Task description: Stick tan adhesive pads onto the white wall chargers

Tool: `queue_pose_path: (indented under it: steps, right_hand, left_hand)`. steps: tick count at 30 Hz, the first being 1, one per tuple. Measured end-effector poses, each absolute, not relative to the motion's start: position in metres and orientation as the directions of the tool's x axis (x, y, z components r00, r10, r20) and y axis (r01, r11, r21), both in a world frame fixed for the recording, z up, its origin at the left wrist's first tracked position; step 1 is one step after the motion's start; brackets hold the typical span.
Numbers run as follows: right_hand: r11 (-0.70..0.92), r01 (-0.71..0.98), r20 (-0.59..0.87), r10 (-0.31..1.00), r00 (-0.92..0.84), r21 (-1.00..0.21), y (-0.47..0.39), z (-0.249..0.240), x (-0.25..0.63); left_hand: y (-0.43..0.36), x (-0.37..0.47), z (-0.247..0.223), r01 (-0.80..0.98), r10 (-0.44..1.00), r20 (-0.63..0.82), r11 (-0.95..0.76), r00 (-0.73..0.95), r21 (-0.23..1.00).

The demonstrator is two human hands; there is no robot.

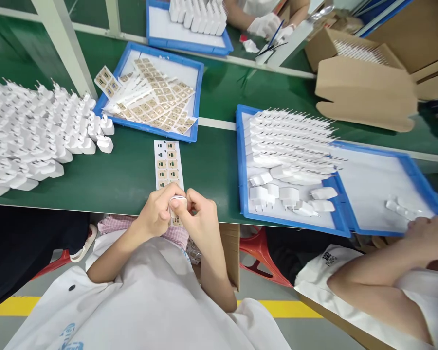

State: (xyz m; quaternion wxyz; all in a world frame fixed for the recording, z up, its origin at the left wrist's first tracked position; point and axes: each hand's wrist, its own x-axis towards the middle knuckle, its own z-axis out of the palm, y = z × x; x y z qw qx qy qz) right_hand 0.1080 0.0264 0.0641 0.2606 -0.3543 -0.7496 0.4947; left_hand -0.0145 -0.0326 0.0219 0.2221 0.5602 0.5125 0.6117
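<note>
A small white adapter (175,200) is held between my two hands at the table's front edge, mostly covered by fingers. My left hand (158,210) is closed round its left side. On its right, my right hand (200,211) has the thumb pressed on its face and the fingers curled. Under and beyond my hands lies a sticker sheet (168,165) with tan labels; a few places at its far left look different from the rest. My fingers hide part of this sheet.
White adapters (32,131) fill the table's left. A blue tray (199,97) holds loose sticker sheets. Another blue tray (243,160) holds rows of adapters at the right. A co-worker's forearms (383,257) rest at the far right; gloved hands (266,26) work across the table, near an open carton (365,92).
</note>
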Motion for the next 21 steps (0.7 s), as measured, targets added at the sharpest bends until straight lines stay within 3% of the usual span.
queue_pose_path:
  steps: [3,7,13,19,21]
  right_hand:
    - [0.213,0.246,0.021,0.794,-0.607,-0.946,0.028,0.064,0.105]
    - [0.147,0.215,-0.019,0.783,-0.622,-0.965,0.029,0.061,0.107]
    - [0.208,0.287,0.003,0.815,-0.579,-0.935,0.027,0.064,0.112]
    - [-0.032,0.055,-0.062,0.665,-0.744,-0.998,0.033,0.065,0.129]
    - [-0.032,0.020,-0.036,0.666,-0.745,-0.999,0.032,0.068,0.133]
  left_hand:
    - [-0.033,-0.012,0.020,0.380,0.801,0.527,-0.410,-0.285,0.829]
    - [-0.034,-0.009,0.015,0.354,0.802,0.520,-0.414,-0.293,0.839]
    - [-0.034,-0.005,0.017,0.384,0.768,0.582,-0.469,-0.267,0.795]
    - [-0.041,-0.001,0.025,0.250,0.829,0.494,-0.436,-0.263,0.864]
    - [-0.042,-0.002,0.027,0.225,0.845,0.448,-0.395,-0.292,0.891]
